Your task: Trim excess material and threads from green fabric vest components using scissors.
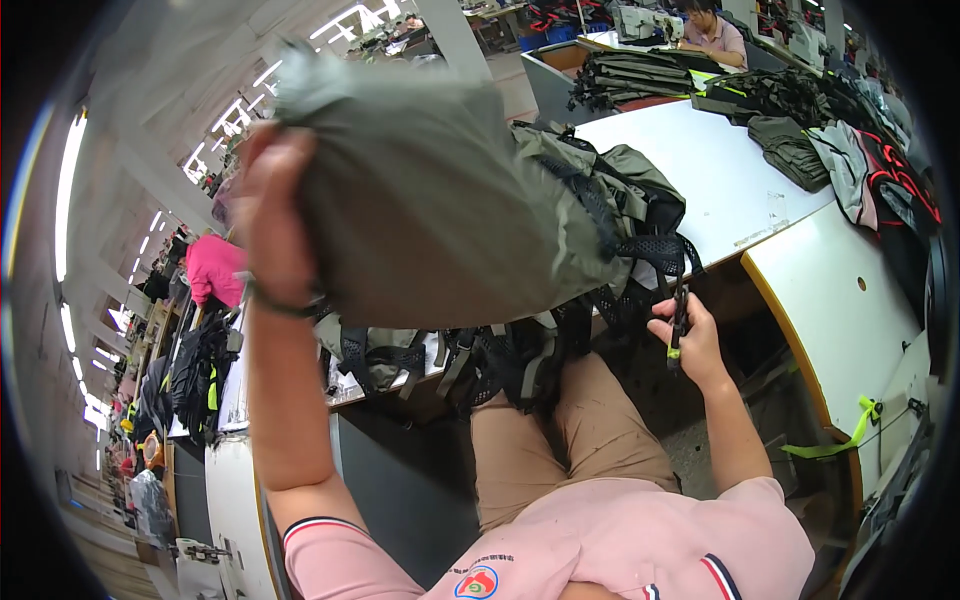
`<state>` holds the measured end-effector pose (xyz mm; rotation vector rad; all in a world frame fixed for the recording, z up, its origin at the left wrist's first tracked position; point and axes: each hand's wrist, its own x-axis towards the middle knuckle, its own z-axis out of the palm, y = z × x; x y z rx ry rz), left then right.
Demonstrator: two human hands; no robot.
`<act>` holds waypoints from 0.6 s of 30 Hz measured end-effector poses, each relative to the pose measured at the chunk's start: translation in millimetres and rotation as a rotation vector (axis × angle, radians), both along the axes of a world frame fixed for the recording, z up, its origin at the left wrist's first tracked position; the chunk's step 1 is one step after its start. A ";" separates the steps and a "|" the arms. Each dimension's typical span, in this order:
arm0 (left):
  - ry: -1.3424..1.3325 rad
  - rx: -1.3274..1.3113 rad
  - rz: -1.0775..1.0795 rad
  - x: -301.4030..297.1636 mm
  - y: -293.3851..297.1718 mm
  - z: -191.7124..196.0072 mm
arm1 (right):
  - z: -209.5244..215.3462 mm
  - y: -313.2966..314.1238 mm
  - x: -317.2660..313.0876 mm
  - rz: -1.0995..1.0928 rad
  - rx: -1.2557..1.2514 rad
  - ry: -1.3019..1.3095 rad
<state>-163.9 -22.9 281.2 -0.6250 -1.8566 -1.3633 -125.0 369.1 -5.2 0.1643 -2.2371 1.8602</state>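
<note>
The left hand was closed on the side edge of a grey-green fabric bag, which was held raised before the person's chest, above the near edge of the counter. Hand and fabric were blurred, so the exact placing of the fingers could not be told. The right hand, lower and nearer the body, was closed around a dark hand tool with a yellow-green end, apparently thread snips; whether its blades were parted could not be made out. The tool's upper end was seen just beside a black mesh strap.

The step in hand was judged to be the turning or inspection of the bag, with the tool in readiness. The next move was judged to call for a spread, steady fabric face and for the tool's tip to be directed away from cloth and webbing, since a stray nick could be made.

Farther out, dark straps were draped over the counter's near edge, and more grey-green packs were heaped behind the raised bag. Folded dark green pieces were stacked toward the right, and a co-worker was seen beyond, seated beside a sewing machine.
</note>
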 end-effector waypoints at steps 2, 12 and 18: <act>0.093 0.265 -0.237 51.3 4.1 28.2 | 5.4 -0.2 2.2 -0.022 0.026 0.032; -0.714 -0.363 -0.301 110.0 -29.4 -44.0 | 17.2 -0.9 10.2 -0.073 -0.276 0.329; -1.073 -0.296 -0.463 126.9 -13.4 -193.5 | 25.6 -28.6 29.0 0.165 -0.158 0.193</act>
